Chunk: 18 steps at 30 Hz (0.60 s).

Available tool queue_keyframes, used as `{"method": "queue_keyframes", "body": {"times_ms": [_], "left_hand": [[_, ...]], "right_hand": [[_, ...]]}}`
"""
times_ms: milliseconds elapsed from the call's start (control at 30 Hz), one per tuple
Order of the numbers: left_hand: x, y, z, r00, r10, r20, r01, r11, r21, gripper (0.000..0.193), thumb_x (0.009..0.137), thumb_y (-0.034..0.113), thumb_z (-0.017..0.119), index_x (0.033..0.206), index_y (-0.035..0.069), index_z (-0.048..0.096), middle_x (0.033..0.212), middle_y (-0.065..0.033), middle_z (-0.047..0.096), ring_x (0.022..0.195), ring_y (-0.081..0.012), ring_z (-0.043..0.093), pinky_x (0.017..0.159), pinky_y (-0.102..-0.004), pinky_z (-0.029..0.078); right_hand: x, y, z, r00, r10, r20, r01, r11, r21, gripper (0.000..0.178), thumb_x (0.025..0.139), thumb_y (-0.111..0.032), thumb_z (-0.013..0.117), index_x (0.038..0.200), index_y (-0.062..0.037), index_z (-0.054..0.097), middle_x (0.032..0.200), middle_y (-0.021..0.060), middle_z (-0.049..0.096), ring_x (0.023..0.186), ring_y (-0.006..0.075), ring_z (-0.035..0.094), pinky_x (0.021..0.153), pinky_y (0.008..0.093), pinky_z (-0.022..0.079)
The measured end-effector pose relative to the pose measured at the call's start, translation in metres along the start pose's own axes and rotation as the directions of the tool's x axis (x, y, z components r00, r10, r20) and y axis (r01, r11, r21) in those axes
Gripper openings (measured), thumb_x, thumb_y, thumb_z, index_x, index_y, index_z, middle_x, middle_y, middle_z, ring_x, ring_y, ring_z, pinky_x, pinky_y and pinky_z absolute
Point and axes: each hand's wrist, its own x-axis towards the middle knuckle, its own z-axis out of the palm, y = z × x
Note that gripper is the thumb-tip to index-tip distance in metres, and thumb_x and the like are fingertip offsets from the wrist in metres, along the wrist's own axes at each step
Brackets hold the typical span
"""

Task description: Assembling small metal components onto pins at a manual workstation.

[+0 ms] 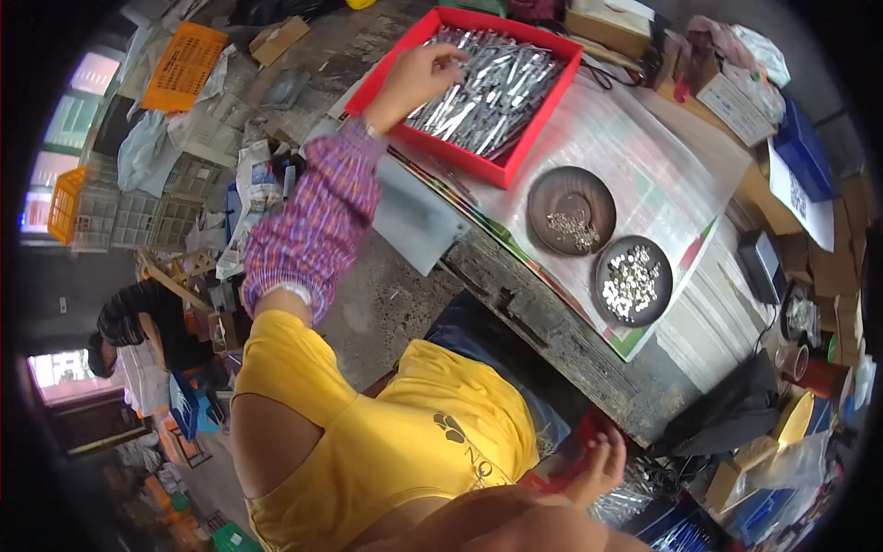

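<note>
My left hand point(418, 81), its arm in a purple checked sleeve cover, reaches over the near left side of a red open box point(511, 173). A heap of slim, shiny metal pieces point(501, 87) fills that box. The fingers are bent and parted above the heap, with nothing visible between them. Low at the right, my right hand point(602, 467) hangs beside the table, fingers loosely curled and apart, holding nothing I can see. Near it are a red surface point(561, 471) and more shiny pieces point(625, 501), partly hidden by the hand and arm.
Two dark round dishes stand on the plastic-covered table point(635, 138): one point(544, 195) holds tiny brass-coloured parts, the other point(604, 304) small silvery parts. Cartons and a blue bin point(802, 152) crowd the right side. Stacked crates point(175, 216) and another person point(147, 322) are at left.
</note>
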Motion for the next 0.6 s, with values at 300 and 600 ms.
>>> {"method": "queue_keyframes", "body": {"times_ms": [300,600], "left_hand": [[0.045,-0.071,0.032,0.981,-0.194,-0.007,0.193,0.965,0.178,0.032,0.069,0.035,0.069,0.085,0.007,0.069,0.080,-0.0120,0.067,0.075,-0.0255,0.064,0.069,-0.0359,0.049],[0.042,-0.050,0.041,0.976,-0.157,-0.153,0.191,0.951,0.242,0.029,0.067,0.032,0.068,0.082,0.007,0.069,0.076,-0.0124,0.066,0.072,-0.0270,0.064,0.068,-0.0379,0.050]], "right_hand": [[-0.003,0.017,0.048,0.868,-0.152,0.473,0.231,0.966,-0.114,0.017,0.088,0.001,0.050,0.101,0.0068,0.059,0.090,0.0074,0.057,0.075,0.0126,0.056,0.065,0.0216,0.047],[0.000,0.016,0.058,0.864,0.050,0.501,0.027,0.989,-0.145,0.019,0.089,-0.003,0.050,0.103,0.0064,0.059,0.091,0.0067,0.059,0.076,0.0117,0.055,0.068,0.0225,0.046]]}}
